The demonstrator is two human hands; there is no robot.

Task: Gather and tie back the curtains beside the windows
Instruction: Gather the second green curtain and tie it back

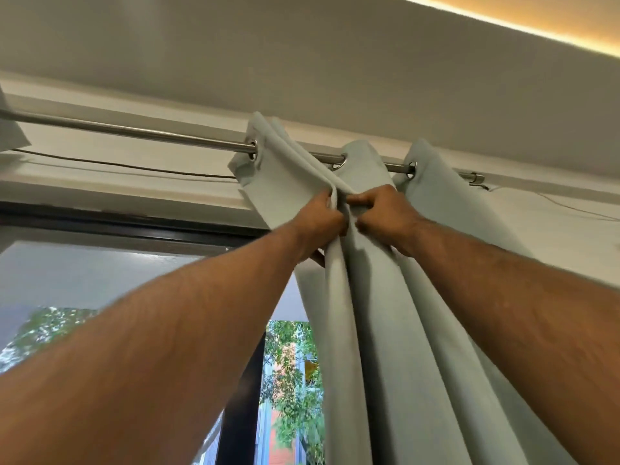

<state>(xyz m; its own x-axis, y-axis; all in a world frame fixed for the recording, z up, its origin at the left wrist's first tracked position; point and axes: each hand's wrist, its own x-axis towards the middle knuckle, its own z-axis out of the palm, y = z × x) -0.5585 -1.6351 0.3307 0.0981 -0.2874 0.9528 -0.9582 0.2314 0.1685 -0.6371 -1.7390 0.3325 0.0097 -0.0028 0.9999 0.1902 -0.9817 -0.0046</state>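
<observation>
Pale grey-green fabric curtain, eyelet-topped, hangs in deep folds from a polished steel rod at the right end of the window, bunched toward the rod's end bracket. Three metal eyelets are visible on the rod; the folds between them are drawn close but not fully stacked.

Left hand grips the leading fold just below the rod, fingers curled round the fabric edge. Right hand holds the neighbouring fold, its fingers curled into the cloth. The two hands are almost touching, with a narrow ridge of fabric between them.

Step in hand, as judged: gathering, pressing the upper pleats together high up. Tying is not yet begun; no tie-back cord or band is visible.

Next move likely calls for sliding the leftmost eyelet along the rod toward the others, then running the hands down the folds to waist height to bind them. Where a tie or hook is cannot be told.

Beyond: dark-framed glass window with green trees outside, a thin black cable under the rod, a white ceiling with a warm light strip.
</observation>
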